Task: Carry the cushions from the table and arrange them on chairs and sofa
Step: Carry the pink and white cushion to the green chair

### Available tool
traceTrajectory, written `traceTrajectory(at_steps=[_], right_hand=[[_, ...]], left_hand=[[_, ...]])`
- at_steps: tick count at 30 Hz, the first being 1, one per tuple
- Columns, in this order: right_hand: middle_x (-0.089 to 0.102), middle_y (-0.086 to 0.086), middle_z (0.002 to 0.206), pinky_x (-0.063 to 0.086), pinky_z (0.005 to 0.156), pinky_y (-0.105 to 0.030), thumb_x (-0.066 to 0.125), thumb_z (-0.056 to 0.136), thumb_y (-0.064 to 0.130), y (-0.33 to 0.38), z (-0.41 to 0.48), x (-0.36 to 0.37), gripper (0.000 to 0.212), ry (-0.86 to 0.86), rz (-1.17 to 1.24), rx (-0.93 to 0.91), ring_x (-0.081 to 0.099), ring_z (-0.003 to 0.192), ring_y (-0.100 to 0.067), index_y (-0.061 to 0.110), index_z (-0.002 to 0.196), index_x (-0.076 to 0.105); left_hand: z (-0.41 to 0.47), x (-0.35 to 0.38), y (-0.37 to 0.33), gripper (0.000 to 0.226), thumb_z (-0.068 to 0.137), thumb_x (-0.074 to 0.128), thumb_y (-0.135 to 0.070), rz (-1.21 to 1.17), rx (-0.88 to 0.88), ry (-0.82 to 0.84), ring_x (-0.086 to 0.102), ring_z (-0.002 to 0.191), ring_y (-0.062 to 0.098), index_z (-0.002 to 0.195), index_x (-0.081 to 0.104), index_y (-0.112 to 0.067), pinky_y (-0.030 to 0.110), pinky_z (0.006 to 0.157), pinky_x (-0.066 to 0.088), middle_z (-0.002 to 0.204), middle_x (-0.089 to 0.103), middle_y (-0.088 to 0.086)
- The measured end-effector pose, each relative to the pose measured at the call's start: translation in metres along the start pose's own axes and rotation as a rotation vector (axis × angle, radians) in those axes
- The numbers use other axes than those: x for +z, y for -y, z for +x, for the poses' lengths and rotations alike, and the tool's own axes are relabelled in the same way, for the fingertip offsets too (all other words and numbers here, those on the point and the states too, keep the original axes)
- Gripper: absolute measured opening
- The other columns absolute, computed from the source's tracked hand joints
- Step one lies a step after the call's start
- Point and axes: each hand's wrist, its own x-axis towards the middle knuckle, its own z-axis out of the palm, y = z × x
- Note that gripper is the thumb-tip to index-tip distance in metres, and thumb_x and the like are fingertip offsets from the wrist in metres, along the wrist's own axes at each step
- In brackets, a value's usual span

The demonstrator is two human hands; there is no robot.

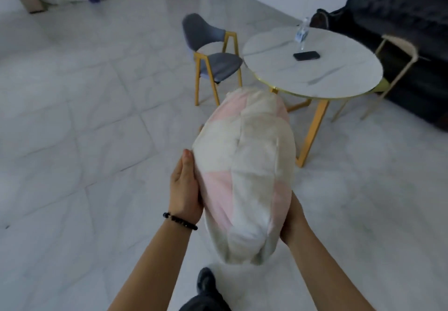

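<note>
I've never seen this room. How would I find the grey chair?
Look for the round white marble table next to the black sofa. The grey chair stands at its left side, away from the sofa. Its seat and back are dark grey on yellow legs, while the other chair, on the sofa side, is pale beige.

Sofa (400, 8) partly beyond right edge
</note>
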Motion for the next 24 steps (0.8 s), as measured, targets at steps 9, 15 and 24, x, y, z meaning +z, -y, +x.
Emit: traceTrajectory(at_steps=[9,15,24], right_hand=[[0.069,0.008,0.132,0.048,0.107,-0.034,0.049,0.106,0.041,0.087,0.105,-0.017,0.037,-0.290,-0.358,-0.376,0.062,0.126,-0.012,0.025,0.134,0.067],[0.065,0.019,0.129,0.049,0.105,-0.030,0.051,0.105,0.040,0.127,0.213,-0.040,0.035,-0.185,-0.620,-0.305,0.059,0.119,0.000,0.034,0.139,0.061],[0.052,0.005,0.152,0.033,0.109,-0.025,0.045,0.107,0.041,0.192,0.356,-0.076,0.046,0.091,-1.053,-0.087,0.046,0.142,-0.018,0.028,0.151,0.047]], left_hand=[[0.150,0.064,0.040,0.058,0.090,0.051,-0.075,0.138,-0.082,0.219,0.037,0.148,0.008,0.145,0.035,-0.063,0.048,0.118,0.037,0.164,0.022,-0.026],[0.202,0.119,0.099,0.059,0.081,0.070,-0.067,0.479,-0.099,0.034,0.057,0.111,-0.014,0.123,0.066,-0.026,0.020,0.096,0.055,0.128,0.050,-0.022],[0.272,0.181,0.158,0.036,0.105,0.050,-0.038,0.443,-0.395,-0.350,0.064,0.116,0.016,0.135,0.058,-0.021,0.026,0.090,0.054,0.123,0.068,-0.006]])
